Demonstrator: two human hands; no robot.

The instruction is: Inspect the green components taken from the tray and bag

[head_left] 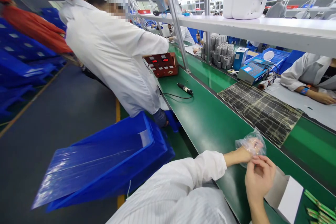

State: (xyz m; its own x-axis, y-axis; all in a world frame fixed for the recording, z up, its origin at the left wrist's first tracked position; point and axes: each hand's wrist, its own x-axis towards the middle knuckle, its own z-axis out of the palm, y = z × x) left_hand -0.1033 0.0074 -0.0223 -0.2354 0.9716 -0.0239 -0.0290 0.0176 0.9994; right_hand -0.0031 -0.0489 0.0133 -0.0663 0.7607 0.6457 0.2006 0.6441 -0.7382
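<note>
My left hand is inside a clear plastic bag above the green bench. The crumpled film blurs its fingers, so I cannot see whether they grip anything. Close to the left wrist, my right hand pinches with thumb and fingertips at the bag's lower edge. A white cardboard box stands just right of my right hand, partly hidden by it. Several green strip-like parts lie at the bottom right corner of the bench.
A black pen-shaped tool with a cable lies on the bench, near a red meter box. A blue bin stands left of me beside a person in white. A taped dark mat lies across the bench.
</note>
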